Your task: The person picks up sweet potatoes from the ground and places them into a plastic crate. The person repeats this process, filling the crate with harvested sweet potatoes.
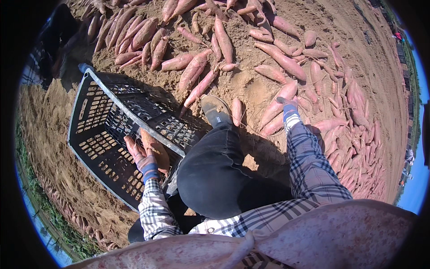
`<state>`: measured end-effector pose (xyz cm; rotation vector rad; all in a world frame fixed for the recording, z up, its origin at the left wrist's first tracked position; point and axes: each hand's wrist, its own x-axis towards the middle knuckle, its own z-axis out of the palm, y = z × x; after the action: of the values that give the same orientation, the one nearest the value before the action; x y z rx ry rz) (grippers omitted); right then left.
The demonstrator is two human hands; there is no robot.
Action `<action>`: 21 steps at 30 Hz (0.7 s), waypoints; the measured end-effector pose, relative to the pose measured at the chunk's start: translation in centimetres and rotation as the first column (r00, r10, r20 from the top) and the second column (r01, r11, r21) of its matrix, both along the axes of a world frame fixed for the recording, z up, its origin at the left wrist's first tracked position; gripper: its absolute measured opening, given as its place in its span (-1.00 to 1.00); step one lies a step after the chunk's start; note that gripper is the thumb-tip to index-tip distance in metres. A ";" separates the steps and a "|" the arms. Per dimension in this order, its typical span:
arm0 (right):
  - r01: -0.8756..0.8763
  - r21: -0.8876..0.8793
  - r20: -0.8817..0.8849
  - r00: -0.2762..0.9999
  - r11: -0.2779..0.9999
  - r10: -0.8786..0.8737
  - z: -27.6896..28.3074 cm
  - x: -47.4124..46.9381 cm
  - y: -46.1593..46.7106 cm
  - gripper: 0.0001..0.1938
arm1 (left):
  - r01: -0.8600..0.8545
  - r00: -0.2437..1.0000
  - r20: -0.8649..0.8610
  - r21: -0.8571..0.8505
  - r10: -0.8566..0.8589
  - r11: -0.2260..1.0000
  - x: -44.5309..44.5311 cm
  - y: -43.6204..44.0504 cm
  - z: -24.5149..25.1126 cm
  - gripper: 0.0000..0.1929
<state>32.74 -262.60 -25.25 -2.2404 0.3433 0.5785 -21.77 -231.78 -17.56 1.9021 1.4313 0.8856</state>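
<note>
A black plastic crate [100, 134] with a pale rim lies tilted on the soil at my left. Inside its opening, my left hand [146, 161], in a glove with a blue cuff, is at some sweet potatoes [155, 149]; whether its fingers grip one cannot be told. My right hand [289, 102], gloved with a blue and white cuff, reaches down to a large sweet potato [277, 104] among others right of my shoe. Its fingers are partly hidden, so its grip is unclear. A single sweet potato [237, 112] lies beside the shoe.
Many sweet potatoes [137, 32] lie across the sandy soil ahead, and a dense heap [359, 161] spreads at the right. My knee [211, 175] and shoe [216, 109] stand between the crate and the right-hand roots. A dark-clothed person [57, 37] is partly seen at upper left.
</note>
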 end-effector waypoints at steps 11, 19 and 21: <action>-0.861 0.137 0.662 0.447 0.489 0.602 20.9 -12.3 13.7 -0.23 | -0.121 0.899 0.397 -0.183 0.186 0.976 1.3 -1.9 4.5 -0.63; -0.846 -0.503 0.858 -0.513 -0.178 0.018 34.2 -23.5 27.9 -0.57 | 0.402 0.230 0.838 -0.545 0.495 0.736 7.6 -3.2 17.1 -0.37; -0.746 -0.565 0.792 -0.610 -0.353 0.022 33.8 -26.8 28.2 -0.53 | 0.567 0.058 0.849 -0.461 0.525 0.683 5.0 -2.3 15.7 -0.20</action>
<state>5.96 -234.36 8.56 -0.8015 -2.3628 -0.1316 -16.81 -234.06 -1.84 0.2080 0.5174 1.0025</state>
